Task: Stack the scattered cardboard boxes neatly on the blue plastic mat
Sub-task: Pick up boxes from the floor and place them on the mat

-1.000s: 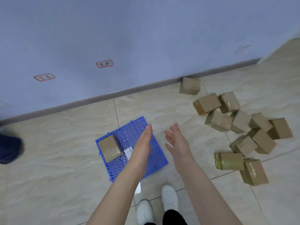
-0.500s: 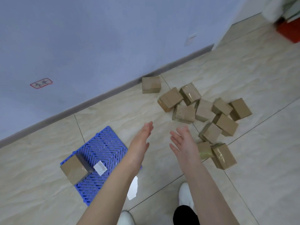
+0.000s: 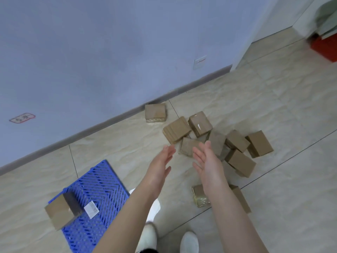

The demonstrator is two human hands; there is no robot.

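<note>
A blue plastic mat lies on the floor at the lower left. One cardboard box stands on its left corner, with a white barcode label lying beside it on the mat. Several brown cardboard boxes lie scattered in a heap to the right, and one box sits apart by the skirting. My left hand and my right hand are stretched out, palms facing each other, fingers apart and empty. Between their fingertips lies a box, untouched.
A pale blue wall with a grey skirting runs behind the boxes. A red object stands at the far right by a doorway. My white shoes are at the bottom edge. A taped box lies under my right forearm.
The view has swung right and I have stepped toward the heap. Both empty hands have reached further forward, now flanking the nearest box. The mat has slid to the lower left.
</note>
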